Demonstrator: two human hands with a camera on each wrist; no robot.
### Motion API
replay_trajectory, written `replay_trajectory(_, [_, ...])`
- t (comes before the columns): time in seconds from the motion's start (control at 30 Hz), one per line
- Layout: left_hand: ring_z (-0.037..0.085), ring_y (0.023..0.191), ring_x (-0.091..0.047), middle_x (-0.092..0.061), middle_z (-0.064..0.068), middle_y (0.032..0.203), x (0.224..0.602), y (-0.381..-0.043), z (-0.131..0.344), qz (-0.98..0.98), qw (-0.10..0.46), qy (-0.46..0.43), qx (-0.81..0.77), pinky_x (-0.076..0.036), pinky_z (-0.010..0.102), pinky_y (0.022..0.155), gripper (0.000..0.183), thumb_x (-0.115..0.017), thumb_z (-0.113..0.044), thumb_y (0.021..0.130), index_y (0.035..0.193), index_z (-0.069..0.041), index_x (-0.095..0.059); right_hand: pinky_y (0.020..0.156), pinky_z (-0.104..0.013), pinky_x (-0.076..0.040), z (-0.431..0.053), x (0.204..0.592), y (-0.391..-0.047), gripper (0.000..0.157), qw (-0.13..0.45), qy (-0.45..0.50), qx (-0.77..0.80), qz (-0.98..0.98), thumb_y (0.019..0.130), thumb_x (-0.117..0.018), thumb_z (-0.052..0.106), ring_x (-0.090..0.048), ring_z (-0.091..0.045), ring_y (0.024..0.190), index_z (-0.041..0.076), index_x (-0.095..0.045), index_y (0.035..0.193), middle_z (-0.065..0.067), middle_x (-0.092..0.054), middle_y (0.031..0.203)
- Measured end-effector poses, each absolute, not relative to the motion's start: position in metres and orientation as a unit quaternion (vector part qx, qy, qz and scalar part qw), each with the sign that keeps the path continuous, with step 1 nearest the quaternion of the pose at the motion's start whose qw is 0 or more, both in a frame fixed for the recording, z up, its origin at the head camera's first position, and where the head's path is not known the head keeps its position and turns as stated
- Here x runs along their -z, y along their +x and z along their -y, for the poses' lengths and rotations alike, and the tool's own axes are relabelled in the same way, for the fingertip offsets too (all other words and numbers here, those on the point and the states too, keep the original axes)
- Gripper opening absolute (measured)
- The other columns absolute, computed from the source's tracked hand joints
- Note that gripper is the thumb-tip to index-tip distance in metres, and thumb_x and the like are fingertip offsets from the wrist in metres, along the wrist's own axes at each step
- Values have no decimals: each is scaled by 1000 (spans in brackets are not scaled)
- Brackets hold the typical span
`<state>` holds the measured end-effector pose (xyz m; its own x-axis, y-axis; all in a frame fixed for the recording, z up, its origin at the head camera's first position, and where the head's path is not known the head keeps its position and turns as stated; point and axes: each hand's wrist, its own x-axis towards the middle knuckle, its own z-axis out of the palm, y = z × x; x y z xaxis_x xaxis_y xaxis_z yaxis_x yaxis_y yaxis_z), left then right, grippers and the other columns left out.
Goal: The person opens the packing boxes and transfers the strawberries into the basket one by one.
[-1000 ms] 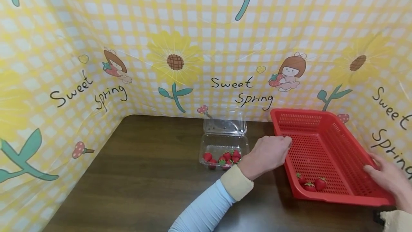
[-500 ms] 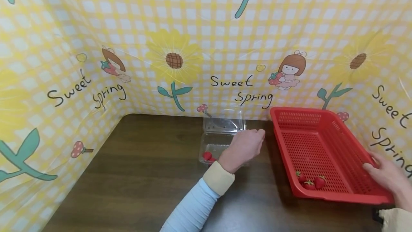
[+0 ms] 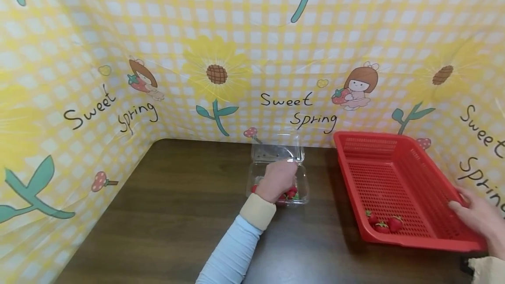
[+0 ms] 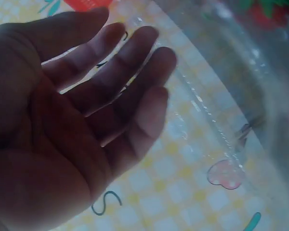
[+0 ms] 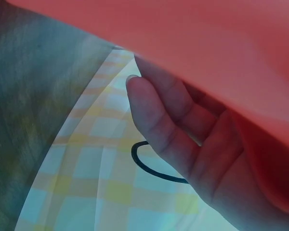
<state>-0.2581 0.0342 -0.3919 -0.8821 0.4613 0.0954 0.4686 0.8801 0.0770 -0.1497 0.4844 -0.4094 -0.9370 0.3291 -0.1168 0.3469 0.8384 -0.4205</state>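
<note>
From where I stand, the person's left hand (image 3: 279, 179) hangs over the clear plastic box (image 3: 303, 189), hiding part of what lies inside. Its grip is loose and fairly wide — seen from the left wrist, the fingers are spread and gently bent, the thumb stands apart, and the palm holds nothing. Red strawberries (image 3: 292, 193) with green tops lie in the box, showing on both sides of the wrist; I can't count them all with the hand in the way. The box's see-through lid (image 3: 276, 151) is tipped back at the rear, near the checked cloth (image 3: 158, 25).

Off to the right, the right hand (image 3: 478, 216) holds the red basket (image 3: 378, 187) by its side near the front corner, thumb over the rim and fingers underneath — a narrow grip around the edge. Three more strawberries (image 3: 395, 223) sit close together inside the basket, down in its near left corner. The box stands on the dark wooden counter (image 3: 177, 214), left of the basket and apart from it
</note>
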Motion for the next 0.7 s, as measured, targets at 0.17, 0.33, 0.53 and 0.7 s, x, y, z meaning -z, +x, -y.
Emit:
replay_trajectory(0.17, [22,71,-66,-70,2,80,399,-263,-29,975,8,-221,36,-53,44,57,19,-64,-15,85,66,-14,-61,63,-45,-51,-484,407,-151,61,26,173,227,-958,94,-50,8,-65,-35,75,-17,-21,141,-43,-54,104])
replay_trajectory(0.33, [21,72,-64,-70,2,82,399,-262,-25,977,-12,-212,32,-52,42,59,17,-69,-20,84,69,-15,-62,63,-45,-51,-484,409,-151,61,25,189,229,-955,94,-50,7,-65,-35,76,-17,-21,142,-42,-54,104])
replay_trajectory(0.53, [21,73,-64,-70,3,84,402,-263,-24,979,-41,-198,24,-52,40,61,15,-70,-18,84,70,-15,-64,63,-46,-50,-486,411,-153,59,12,185,219,-958,94,-49,7,-65,-34,75,-17,-23,141,-42,-55,102])
replay_trajectory(0.7, [21,73,-65,-71,2,84,407,-266,-23,981,-47,-189,22,-52,41,61,15,-68,-15,84,70,-15,-64,63,-46,-50,-487,413,-153,60,10,183,219,-958,93,-50,7,-65,-34,75,-17,-23,140,-42,-55,102])
